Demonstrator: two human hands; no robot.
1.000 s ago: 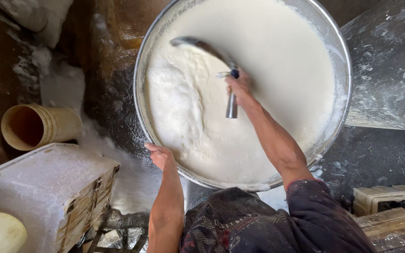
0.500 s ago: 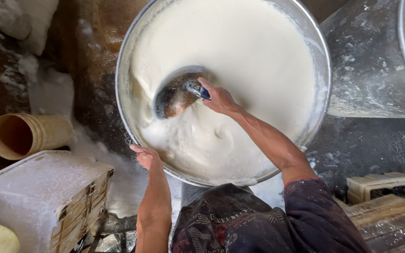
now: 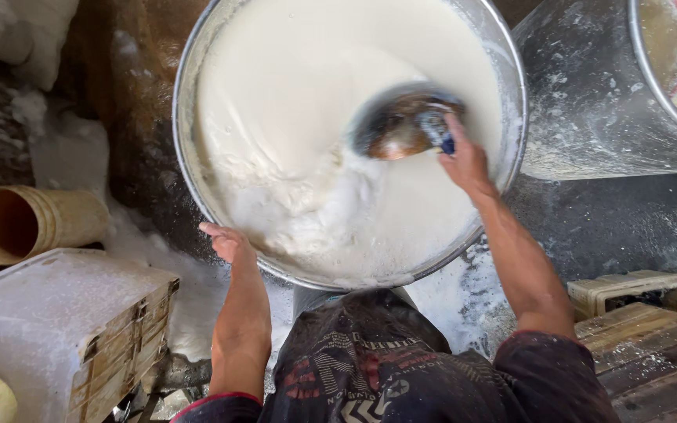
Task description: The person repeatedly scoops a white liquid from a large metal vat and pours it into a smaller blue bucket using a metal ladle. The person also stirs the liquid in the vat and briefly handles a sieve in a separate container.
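A big round metal vat (image 3: 187, 94) full of white, frothy liquid fills the upper middle. My right hand (image 3: 464, 160) is shut on the handle of a metal ladle (image 3: 397, 125), whose blurred bowl is over the liquid right of the vat's centre. My left hand (image 3: 225, 241) rests on the vat's near left rim, fingers over the edge. Clumpy white foam (image 3: 307, 207) lies in the liquid near the front.
A second metal drum (image 3: 589, 102) stands to the right. A tan plastic tub (image 3: 29, 223) lies on its side at the left. A white-dusted crate (image 3: 56, 321) sits at the lower left. Wooden boards (image 3: 644, 345) are at the lower right. The floor is wet and spattered white.
My right hand has swept the ladle from the vat's left-centre across to the right side. My left hand stays on the rim. The view has shifted slightly.
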